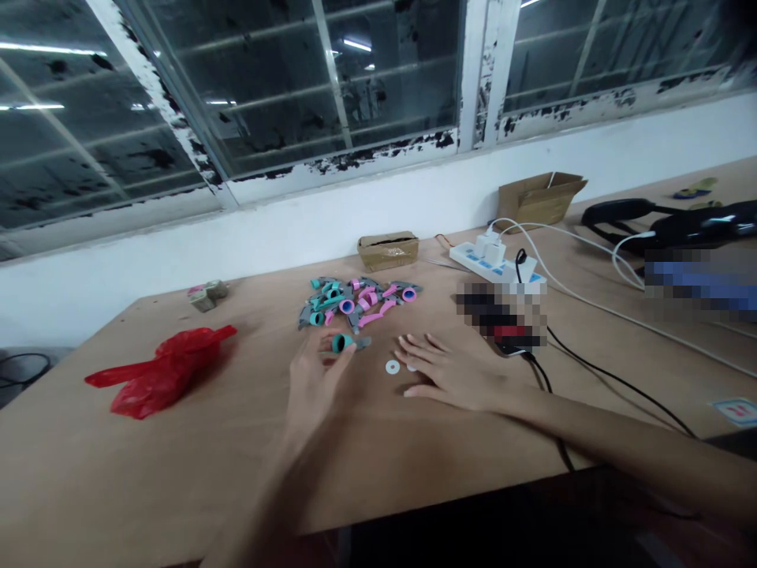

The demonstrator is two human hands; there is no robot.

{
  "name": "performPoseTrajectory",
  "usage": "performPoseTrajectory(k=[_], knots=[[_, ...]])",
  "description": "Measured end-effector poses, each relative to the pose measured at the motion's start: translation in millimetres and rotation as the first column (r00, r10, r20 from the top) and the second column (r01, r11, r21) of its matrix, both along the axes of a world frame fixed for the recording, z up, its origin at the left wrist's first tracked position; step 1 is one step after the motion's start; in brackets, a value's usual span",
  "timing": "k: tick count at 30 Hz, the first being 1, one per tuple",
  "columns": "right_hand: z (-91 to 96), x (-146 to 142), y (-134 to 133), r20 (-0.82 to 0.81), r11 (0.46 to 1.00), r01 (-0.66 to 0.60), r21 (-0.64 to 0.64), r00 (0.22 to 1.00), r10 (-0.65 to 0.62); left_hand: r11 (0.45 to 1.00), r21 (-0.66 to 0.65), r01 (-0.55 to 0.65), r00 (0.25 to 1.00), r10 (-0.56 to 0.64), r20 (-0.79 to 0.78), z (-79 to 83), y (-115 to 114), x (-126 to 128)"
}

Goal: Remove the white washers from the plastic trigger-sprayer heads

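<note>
My left hand [313, 379] is closed in a pinch on a small teal and grey part [344, 342], held just above the wooden table [177, 465]. My right hand [443, 369] lies flat on the table with fingers spread, holding nothing. Its fingertips rest beside a small white ring [392, 366]; a second white ring peeks out at the fingertips. Behind both hands lies a pile of several teal, pink and grey parts [355, 300].
A red plastic bag [162, 371] lies at the left. Small cardboard boxes [388, 250] [539, 197] stand near the wall. A white power strip [497, 264] with chargers and cables [591, 371] is at the right, beside black objects [668, 221].
</note>
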State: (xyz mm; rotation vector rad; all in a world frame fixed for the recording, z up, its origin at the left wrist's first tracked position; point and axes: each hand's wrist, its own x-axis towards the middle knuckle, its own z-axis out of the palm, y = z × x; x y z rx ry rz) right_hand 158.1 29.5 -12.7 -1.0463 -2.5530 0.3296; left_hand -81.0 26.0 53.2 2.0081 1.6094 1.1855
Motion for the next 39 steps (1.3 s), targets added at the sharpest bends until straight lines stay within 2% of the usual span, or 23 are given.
performPoseTrajectory(k=[4,8,11,15,18,19,21,23,25,28,30,35,39], knots=[[4.0,-0.1,-19.6,0.011,0.997,-0.064,-0.038,0.998,0.064,0.990,-0.023,0.141,0.986,-0.139,0.091,2.9,-1.6,29.6],[5.8,-11.9,-12.6,-0.047,0.999,-0.002,-0.054,0.999,-0.001,0.982,0.025,0.189,0.975,-0.190,0.116,-1.3,12.7,43.8],[5.3,-31.4,-3.5,-0.024,0.999,0.042,-0.028,0.999,-0.043,0.989,0.068,0.131,0.969,-0.142,0.201,-9.0,26.4,40.6],[7.5,-51.6,-8.0,0.007,0.996,-0.084,-0.005,0.996,0.084,0.997,0.078,0.007,0.962,-0.028,0.271,-18.6,35.7,27.5],[13.8,-49.5,-9.3,-0.027,0.989,-0.129,-0.065,0.991,0.128,0.995,0.076,-0.061,0.956,0.036,0.292,-20.4,35.7,14.6],[16.4,-45.5,-5.1,-0.048,0.991,-0.098,-0.094,0.994,0.093,0.993,0.083,-0.085,0.950,0.056,0.308,-20.0,35.3,9.3],[21.1,-35.4,12.6,-0.109,0.988,0.095,-0.125,0.988,-0.109,0.984,0.105,-0.141,0.932,0.096,0.350,-18.3,35.5,-2.8],[23.9,-26.1,40.2,-0.170,0.930,0.338,-0.141,0.917,-0.360,0.968,0.130,-0.215,0.905,0.148,0.398,-16.3,37.2,-16.5],[23.6,-22.3,71.6,-0.143,0.866,0.469,-0.173,0.858,-0.493,0.942,0.142,-0.305,0.873,0.216,0.437,-14.5,39.8,-29.5],[17.0,-31.6,111.9,-0.064,0.842,0.511,-0.170,0.847,-0.527,0.902,0.157,-0.403,0.842,0.298,0.450,-12.5,42.2,-41.9],[10.5,-46.4,129.7,-0.051,0.855,0.502,-0.132,0.858,-0.512,0.892,0.178,-0.415,0.848,0.309,0.430,-11.7,40.8,-43.8],[-0.4,-89.0,150.8,-0.028,0.912,0.408,-0.046,0.912,-0.410,0.908,0.199,-0.369,0.899,0.295,0.322,-14.7,29.7,-36.3],[-2.3,-115.2,163.0,-0.013,0.927,0.374,-0.018,0.927,-0.374,0.951,0.192,-0.244,0.953,0.198,0.228,-23.6,23.5,-30.6]])
